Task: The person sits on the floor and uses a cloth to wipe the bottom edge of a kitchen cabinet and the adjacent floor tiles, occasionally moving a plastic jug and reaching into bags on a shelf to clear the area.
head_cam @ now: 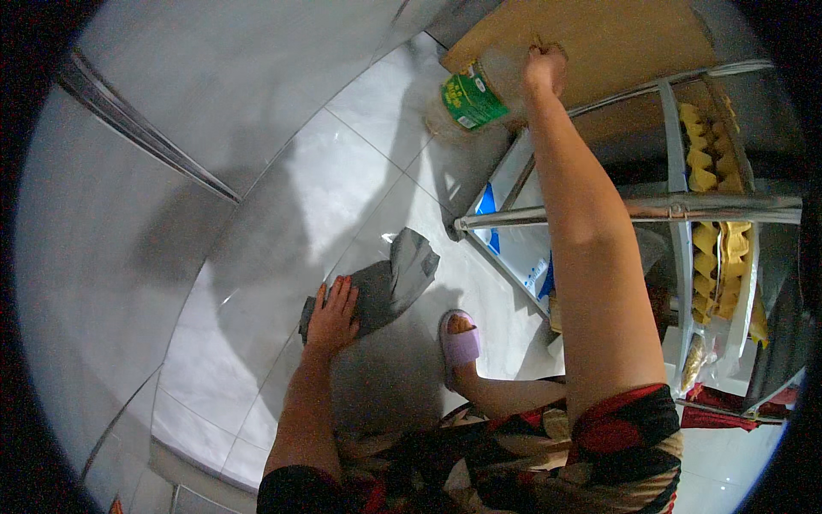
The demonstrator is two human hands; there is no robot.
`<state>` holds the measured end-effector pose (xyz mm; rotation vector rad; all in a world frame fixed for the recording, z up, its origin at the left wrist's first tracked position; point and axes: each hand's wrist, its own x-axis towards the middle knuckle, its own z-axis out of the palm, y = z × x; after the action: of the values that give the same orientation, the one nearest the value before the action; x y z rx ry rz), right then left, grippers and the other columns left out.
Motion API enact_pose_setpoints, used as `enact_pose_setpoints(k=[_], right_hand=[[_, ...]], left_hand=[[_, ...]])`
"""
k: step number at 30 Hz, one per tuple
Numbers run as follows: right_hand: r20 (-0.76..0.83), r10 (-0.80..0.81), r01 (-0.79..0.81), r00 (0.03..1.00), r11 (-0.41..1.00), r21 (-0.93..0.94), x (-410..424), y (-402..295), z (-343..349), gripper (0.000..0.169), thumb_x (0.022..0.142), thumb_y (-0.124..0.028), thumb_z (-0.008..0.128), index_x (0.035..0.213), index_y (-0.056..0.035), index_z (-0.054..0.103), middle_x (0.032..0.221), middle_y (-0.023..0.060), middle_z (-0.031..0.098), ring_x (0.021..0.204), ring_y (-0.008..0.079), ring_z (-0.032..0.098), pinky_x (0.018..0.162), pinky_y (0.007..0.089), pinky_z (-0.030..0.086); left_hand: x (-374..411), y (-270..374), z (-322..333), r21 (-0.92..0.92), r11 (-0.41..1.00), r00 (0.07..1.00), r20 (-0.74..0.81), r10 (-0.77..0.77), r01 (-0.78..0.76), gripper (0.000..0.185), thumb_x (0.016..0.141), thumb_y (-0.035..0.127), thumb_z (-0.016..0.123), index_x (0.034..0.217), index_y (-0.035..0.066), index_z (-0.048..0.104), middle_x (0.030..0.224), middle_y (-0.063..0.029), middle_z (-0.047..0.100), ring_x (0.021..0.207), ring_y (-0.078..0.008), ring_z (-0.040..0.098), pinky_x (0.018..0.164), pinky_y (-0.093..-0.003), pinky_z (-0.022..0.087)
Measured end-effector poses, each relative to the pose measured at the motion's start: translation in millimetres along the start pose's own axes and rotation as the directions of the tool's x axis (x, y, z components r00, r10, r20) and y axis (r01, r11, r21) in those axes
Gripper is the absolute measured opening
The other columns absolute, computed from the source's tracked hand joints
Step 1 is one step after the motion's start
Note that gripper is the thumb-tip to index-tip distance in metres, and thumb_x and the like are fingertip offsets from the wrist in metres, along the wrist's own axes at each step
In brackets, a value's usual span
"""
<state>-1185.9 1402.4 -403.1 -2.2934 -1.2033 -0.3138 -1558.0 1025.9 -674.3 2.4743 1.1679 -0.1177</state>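
Observation:
Fingers spread, my left hand [332, 318] lies flat on a grey cloth [369, 292] on the tiled floor. The cloth's far end is bunched up and folded. My right hand [546, 70] reaches far forward and grips the top of a large clear plastic jug [474, 96] with a green label that bears writing. The jug leans, its base toward the left, above or on the floor; I cannot tell whether it touches. My fingers partly hide its neck.
A metal-tube rack [629, 212] stands at the right, with yellow egg trays [706, 154] on it. Below is a white box [514, 247] with blue markings. Brown cardboard [597, 38] stands behind the jug. My foot in a lilac slipper [461, 344] is near the cloth. A wall [128, 257] runs along the left.

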Motion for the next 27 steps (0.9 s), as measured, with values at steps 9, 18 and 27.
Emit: enact_pose_setpoints(k=[9,18,27], right_hand=[[-0.01,-0.108,0.1,0.994,0.884,0.456,-29,-3,-15,0.021,0.084,-0.024,0.068,0.094,-0.0061,0.072,0.088,0.0166,0.072,0.083,0.0334,0.069,0.077,0.0434,0.053],[0.114,-0.263,0.137,0.958,0.769,0.625,-83,-18,-42,0.02,0.086,-0.029,0.069,0.091,-0.0097,0.073,0.071,0.0055,0.071,0.068,0.0198,0.069,0.069,0.0338,0.053],[-0.024,-0.357,0.308,0.934,0.769,0.56,-88,-33,-42,0.02,0.085,-0.024,0.068,0.091,-0.0052,0.072,0.081,0.0138,0.071,0.075,0.0264,0.068,0.073,0.0374,0.052]], left_hand=[[0,4,3,-0.042,0.999,0.999,-0.051,0.003,-0.005,0.072,0.089,0.041,0.06,0.148,0.008,0.036,0.161,-0.0123,0.018,0.149,-0.0268,0.012,0.121,-0.0504,0.009],[-1,2,2,-0.044,0.999,1.0,-0.009,-0.029,0.029,0.07,0.089,0.039,0.059,0.148,0.01,0.036,0.162,-0.0099,0.013,0.15,-0.0251,0.008,0.121,-0.0506,0.007],[-4,2,3,-0.049,0.998,0.997,-0.066,-0.029,0.025,0.07,0.089,0.038,0.061,0.148,0.009,0.036,0.161,-0.0101,0.017,0.15,-0.0254,0.012,0.121,-0.0509,0.009]])
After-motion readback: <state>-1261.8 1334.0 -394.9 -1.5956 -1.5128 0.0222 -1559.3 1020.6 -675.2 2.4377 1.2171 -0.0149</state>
